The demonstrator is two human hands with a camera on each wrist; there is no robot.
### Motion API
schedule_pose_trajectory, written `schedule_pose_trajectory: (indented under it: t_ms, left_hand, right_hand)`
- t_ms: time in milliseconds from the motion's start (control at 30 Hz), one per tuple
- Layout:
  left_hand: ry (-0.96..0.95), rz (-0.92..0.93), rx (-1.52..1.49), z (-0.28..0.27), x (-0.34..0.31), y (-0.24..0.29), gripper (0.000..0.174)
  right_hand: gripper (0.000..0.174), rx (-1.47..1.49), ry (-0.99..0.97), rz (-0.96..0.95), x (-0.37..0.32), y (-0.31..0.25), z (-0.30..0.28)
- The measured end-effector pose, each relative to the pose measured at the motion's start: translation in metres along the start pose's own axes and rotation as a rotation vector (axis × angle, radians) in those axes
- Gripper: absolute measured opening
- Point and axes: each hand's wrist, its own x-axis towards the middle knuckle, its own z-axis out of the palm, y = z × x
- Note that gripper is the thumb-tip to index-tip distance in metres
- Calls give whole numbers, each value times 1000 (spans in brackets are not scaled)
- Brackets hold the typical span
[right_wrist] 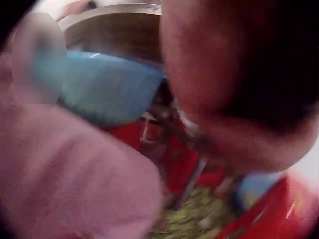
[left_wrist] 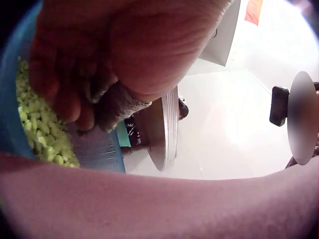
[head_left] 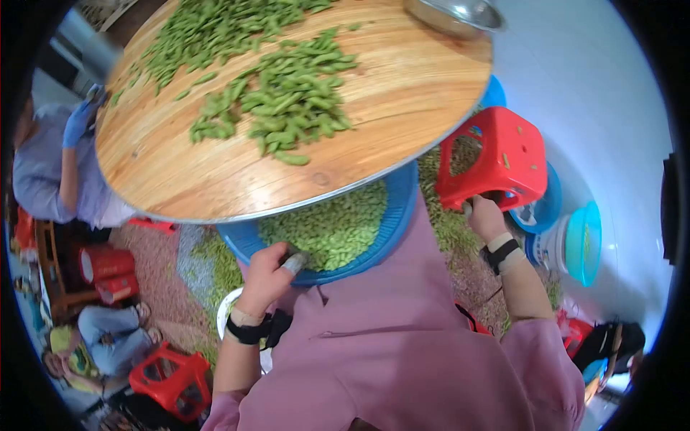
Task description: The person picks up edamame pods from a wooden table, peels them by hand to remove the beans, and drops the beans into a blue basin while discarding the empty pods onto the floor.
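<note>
A blue basin [head_left: 404, 208] of shelled green beans [head_left: 327, 228] stands under the near table edge, against the person's pink garment. My left hand [head_left: 267, 281] is at its near left rim, fingers loosely curled and nothing seen between them. A grey cover wraps the left thumb [left_wrist: 119, 107]. My right hand [head_left: 489, 220] reaches out to the right, overlapping the lower edge of a red plastic stool [head_left: 521, 154]; its thumb has a grey cover too. Blur and the back of the hand hide the right fingers, so I cannot tell whether they hold something.
Green pods [head_left: 298, 97] lie heaped on the round wooden table [head_left: 402, 93], with a metal bowl [head_left: 460, 16] at its far right edge. Husks [head_left: 460, 248] cover the floor beside the stool. Buckets and a turquoise basin [head_left: 586, 243] stand right. Another person with a blue glove [head_left: 75, 126] sits left.
</note>
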Motion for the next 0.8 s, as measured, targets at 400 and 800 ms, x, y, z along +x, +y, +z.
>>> schedule_pose_trajectory:
  t_ms: [400,800]
  left_hand:
    - [-69,41,-440,-11,-14,90,12]
    - [136,162,-639,5,-21,103,20]
  right_hand:
    - [28,994,-148,-250,-32,-172,-158]
    - [31,1099,-425,-558,-25,-262,-178]
